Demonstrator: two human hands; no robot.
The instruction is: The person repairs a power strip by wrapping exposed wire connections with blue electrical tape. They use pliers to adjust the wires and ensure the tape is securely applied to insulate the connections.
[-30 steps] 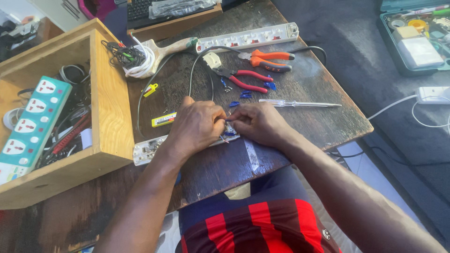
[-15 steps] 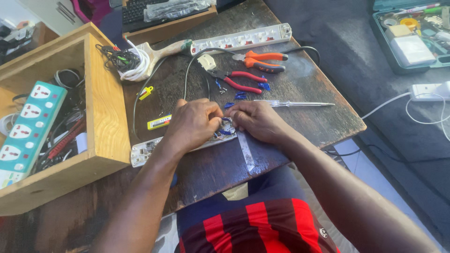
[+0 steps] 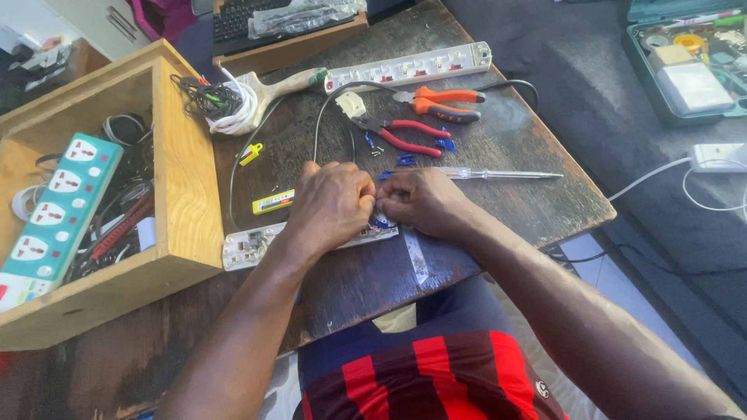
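the opened power strip [image 3: 257,245] lies near the front edge of the dark tabletop [image 3: 506,210], its right end hidden under both hands. far left, a wooden box [image 3: 183,194] holds a teal power strip [image 3: 50,206] among tangled cables. the left hand [image 3: 331,206] is curled into a fist over the strip's wiring, and the right hand [image 3: 424,202] is pinched shut against it; what the fingers grip is too small to tell. behind them lie red pliers [image 3: 405,136], orange pliers [image 3: 443,105], a white power strip [image 3: 408,68] and, to the right, a clear screwdriver [image 3: 498,174].
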